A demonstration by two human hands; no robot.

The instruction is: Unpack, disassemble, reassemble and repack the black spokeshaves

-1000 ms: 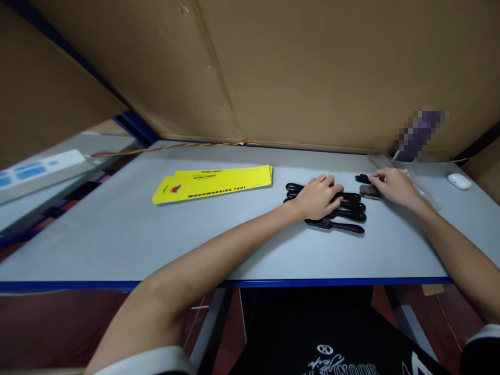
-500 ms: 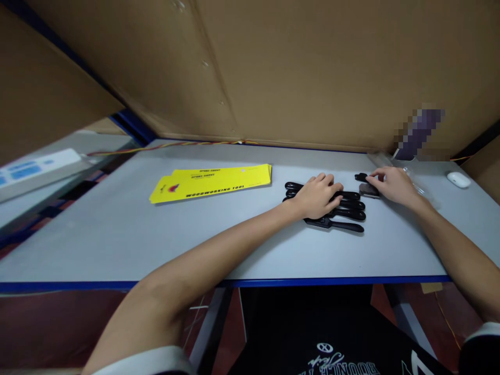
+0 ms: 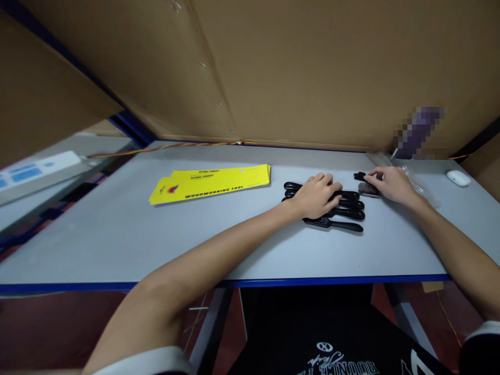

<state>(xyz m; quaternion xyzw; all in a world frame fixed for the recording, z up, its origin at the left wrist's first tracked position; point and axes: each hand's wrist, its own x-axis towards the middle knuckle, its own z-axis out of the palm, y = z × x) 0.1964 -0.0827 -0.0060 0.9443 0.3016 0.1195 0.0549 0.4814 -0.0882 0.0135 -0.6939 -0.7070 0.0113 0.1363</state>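
My left hand (image 3: 318, 195) lies across a row of black spokeshaves, its fingers spread and bent slightly over them. The nearest spokeshave (image 3: 346, 226) shows a long black handle pointing right; the middles of the others are covered by the hand. To the right, my right hand (image 3: 390, 183) rests on the table with thumb and forefinger drawn together. Whatever sits between those fingertips is hidden. Just by them are a small black part (image 3: 359, 176) and a dark flat metal piece (image 3: 367, 189), partly under the fingers.
Yellow printed cards (image 3: 211, 183) lie stacked at the table's middle left. Clear plastic bags (image 3: 420, 187) sit beyond my right hand, near a white earbud case (image 3: 458, 178). Cardboard (image 3: 273, 73) walls off the back. A white power strip (image 3: 39, 174) is at far left.
The view has shifted very slightly. Both hands stay at the same tools and parts, with no clear movement of either.
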